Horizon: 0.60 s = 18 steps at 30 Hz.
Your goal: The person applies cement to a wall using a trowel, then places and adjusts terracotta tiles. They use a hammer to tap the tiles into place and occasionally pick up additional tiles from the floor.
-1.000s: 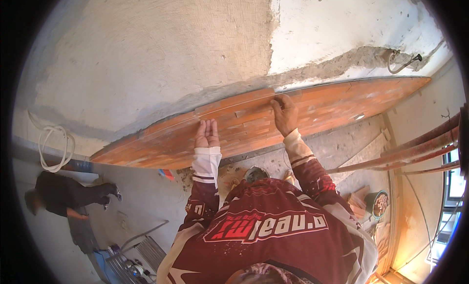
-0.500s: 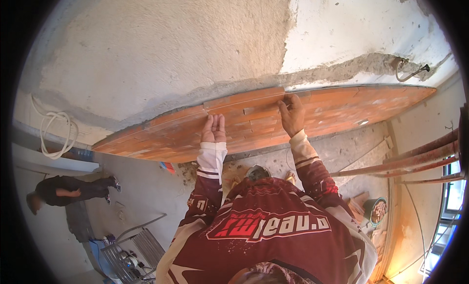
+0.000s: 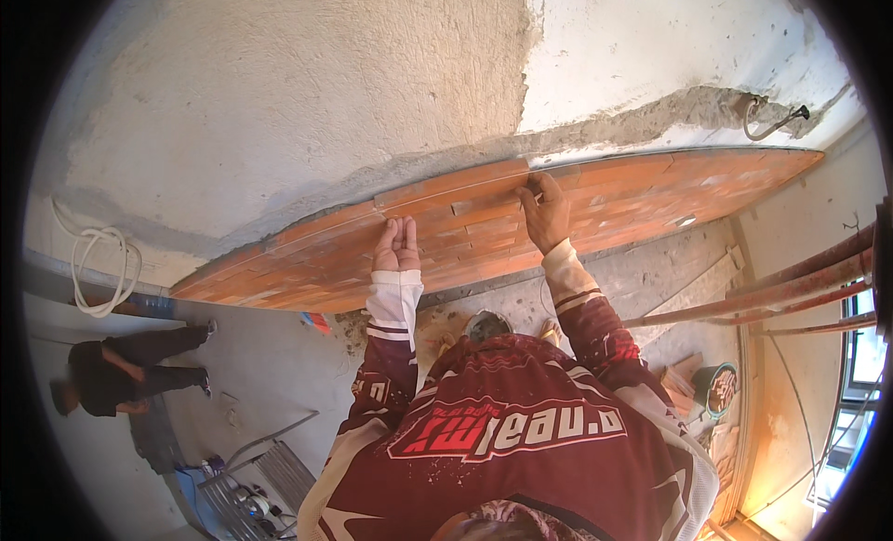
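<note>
A band of orange brickwork (image 3: 633, 201) runs across the rough plaster wall (image 3: 326, 85), with a thin pale line stretched along its top course. My left hand (image 3: 395, 246) is turned palm up against the bricks just below the top course, fingers extended. My right hand (image 3: 544, 209), further right and slightly higher, has its fingers curled and pinching at the end of a top brick (image 3: 456, 182); its fingertips are partly hidden.
A co-worker in dark clothes (image 3: 102, 378) is at lower left, near a metal ladder (image 3: 284, 471) and coiled white tubing (image 3: 93, 280). A grey bucket (image 3: 488, 325) is by my feet. Red poles (image 3: 772, 294) and a tub of pieces (image 3: 714, 389) are on the right.
The view has shifted slightly. My left fingertips have crept a little higher toward the top course. The co-worker's legs and arms have moved. My right hand keeps its pinch.
</note>
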{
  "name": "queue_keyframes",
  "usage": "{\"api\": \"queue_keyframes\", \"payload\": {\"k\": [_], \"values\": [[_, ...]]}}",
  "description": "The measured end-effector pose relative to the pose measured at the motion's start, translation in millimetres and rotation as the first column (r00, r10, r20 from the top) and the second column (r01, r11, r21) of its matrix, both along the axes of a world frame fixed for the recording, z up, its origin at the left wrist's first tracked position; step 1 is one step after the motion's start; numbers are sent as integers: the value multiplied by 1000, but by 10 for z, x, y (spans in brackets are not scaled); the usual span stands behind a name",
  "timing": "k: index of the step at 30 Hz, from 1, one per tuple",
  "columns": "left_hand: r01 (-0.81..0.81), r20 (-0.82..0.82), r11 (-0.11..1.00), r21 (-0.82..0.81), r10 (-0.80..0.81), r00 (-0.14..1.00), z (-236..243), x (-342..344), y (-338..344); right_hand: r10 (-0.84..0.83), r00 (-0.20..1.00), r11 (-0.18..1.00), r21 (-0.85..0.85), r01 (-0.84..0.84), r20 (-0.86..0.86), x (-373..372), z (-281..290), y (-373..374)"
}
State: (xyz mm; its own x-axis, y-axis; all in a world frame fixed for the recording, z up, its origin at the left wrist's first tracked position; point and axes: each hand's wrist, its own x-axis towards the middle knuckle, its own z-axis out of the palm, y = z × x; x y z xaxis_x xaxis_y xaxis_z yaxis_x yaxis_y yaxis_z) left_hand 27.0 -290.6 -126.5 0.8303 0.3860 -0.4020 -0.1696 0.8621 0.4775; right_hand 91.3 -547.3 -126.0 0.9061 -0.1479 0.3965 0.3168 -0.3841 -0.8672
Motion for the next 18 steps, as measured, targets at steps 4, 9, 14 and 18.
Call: {"api": "queue_keyframes", "payload": {"k": [4,9,14,18], "values": [[-2,-2,1000,-2,2,1000,20,-2,-5,-6,1000,1000,-15,6,16,7,-11,-3],[-3,-1,1000,-18,3,1000,27,-7,-3,-11,1000,1000,-8,11,12,24,-32,4],[-6,-8,999,-34,5,1000,-22,1,9,-34,999,999,-30,34,11,7,-21,9],[43,12,999,17,-43,999,-108,29,61,-30,1000,999,-41,30,6,0,-6,13]]}}
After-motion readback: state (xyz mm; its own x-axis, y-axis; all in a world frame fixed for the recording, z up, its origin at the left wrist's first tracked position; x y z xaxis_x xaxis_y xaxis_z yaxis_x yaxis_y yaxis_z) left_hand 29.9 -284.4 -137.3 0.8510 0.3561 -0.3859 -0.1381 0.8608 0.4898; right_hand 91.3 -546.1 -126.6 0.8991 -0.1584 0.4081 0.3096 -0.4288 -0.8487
